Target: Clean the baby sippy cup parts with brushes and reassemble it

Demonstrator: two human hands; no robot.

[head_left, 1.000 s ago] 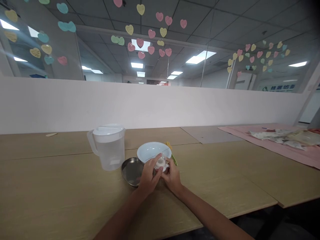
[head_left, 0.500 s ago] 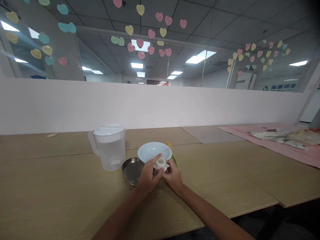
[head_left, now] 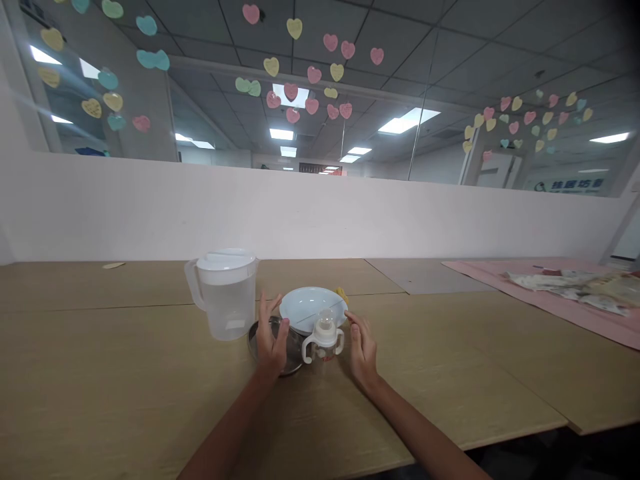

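Observation:
A small baby bottle (head_left: 325, 337) with white side handles and a clear domed cap stands upright on the table, between my two hands and touched by neither. My left hand (head_left: 271, 340) is open, fingers spread, above a round metal dish (head_left: 295, 347) that it partly covers. To the bottle's right, my right hand (head_left: 363, 347) is open too, its fingers loosely bent and nothing in them. Behind the bottle sits a pale blue-white plate (head_left: 300, 303), with a thin line across it that I cannot make out.
A lidded clear pitcher (head_left: 230, 300) holding liquid stands at the left. Something yellow (head_left: 343, 293) shows behind the plate's right edge. A pink cloth (head_left: 540, 300) with packets (head_left: 575, 287) lies at the far right. A low white wall (head_left: 320, 220) borders the table's back.
Both hands have let go of the baby bottle and drawn apart, the left to the left and the right to the right. The bottle now stands free. The camera view has shifted slightly.

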